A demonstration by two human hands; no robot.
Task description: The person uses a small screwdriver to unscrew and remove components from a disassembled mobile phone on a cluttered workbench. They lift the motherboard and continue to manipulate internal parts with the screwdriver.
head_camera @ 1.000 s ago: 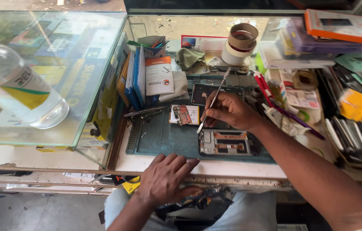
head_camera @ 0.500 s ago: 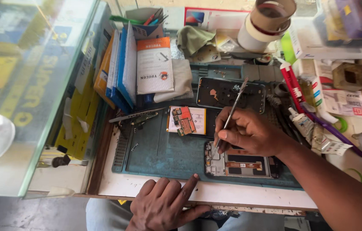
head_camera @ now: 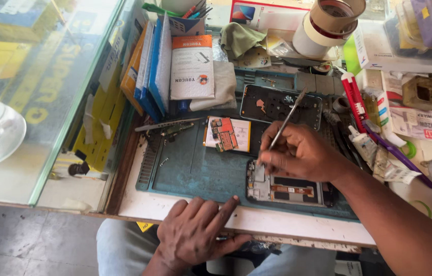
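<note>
Bare metal: one thin, straight pair of tweezers (head_camera: pixel 283 122) is clamped between the thumb and fingers of the right hand (head_camera: pixel 300 153), its shaft rising up and away from the knuckles. The tip sits below the fingertips, on the upper left corner of one opened phone (head_camera: pixel 286 188). This phone lies flat, directly under and just in front of the right fingers; it is rectangular, its back removed, showing a pale metal shield, a copper-toned flex strip and a dark lower section.

The left hand (head_camera: pixel 195 232) rests palm down on the white front edge of the bench (head_camera: pixel 297 222). Its fingers are together and flat, holding nothing; the fingertips reach the near border of one teal work mat (head_camera: pixel 195 168), a ribbed, matte rubber sheet.

Beyond the right fingers lies one black phone back frame (head_camera: pixel 277 105), rectangular with rounded corners. Left of those fingers lies one flat pale battery (head_camera: pixel 228 134) with a small circuit board on it. Further left of it lies one slim grey metal tool (head_camera: pixel 167 124).

Far beyond the fingers stand two stacked tape rolls (head_camera: pixel 326 23), cylindrical, one white and one tan. Right of the right hand lie one red-and-white tube (head_camera: pixel 353 97) and one purple pen (head_camera: pixel 397 156). A glass counter (head_camera: pixel 37 92) stands well left of the left fingers.
</note>
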